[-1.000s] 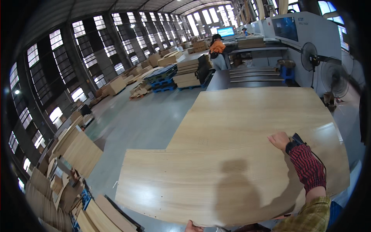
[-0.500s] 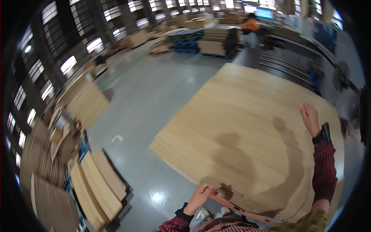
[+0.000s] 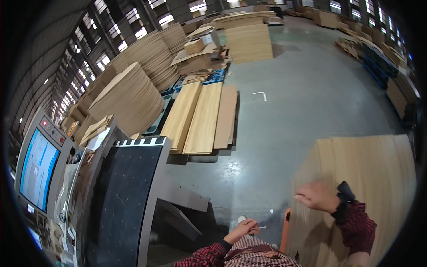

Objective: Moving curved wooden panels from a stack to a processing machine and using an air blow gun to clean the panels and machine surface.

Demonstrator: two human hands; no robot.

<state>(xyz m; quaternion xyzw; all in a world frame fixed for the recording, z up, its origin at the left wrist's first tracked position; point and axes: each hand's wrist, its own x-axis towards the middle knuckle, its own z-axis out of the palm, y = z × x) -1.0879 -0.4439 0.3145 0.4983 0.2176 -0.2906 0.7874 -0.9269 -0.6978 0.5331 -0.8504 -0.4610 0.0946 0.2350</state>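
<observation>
A stack of large pale wood veneer sheets (image 3: 369, 178) lies at my lower right. My right hand (image 3: 313, 196), blurred, with a black wrist strap and a red plaid sleeve, hovers over or rests on the stack's near left edge; its grip is unclear. My left hand (image 3: 244, 228) is down in front of my body with loosely curled fingers and nothing visible in it, apart from the sheets. An orange upright edge (image 3: 284, 231) runs along the stack's left side.
A machine with a black sloped belt (image 3: 124, 196) and a control panel with a blue screen (image 3: 38, 169) stands at my left. Long boards on a pallet (image 3: 202, 118) lie ahead on the grey concrete floor (image 3: 289, 111). Tall veneer piles (image 3: 129, 95) stand behind them.
My view has swung left, from the big sheet toward the machine. My left hand has let go of the sheet's near edge, and my right hand has moved to the stack's left edge.
</observation>
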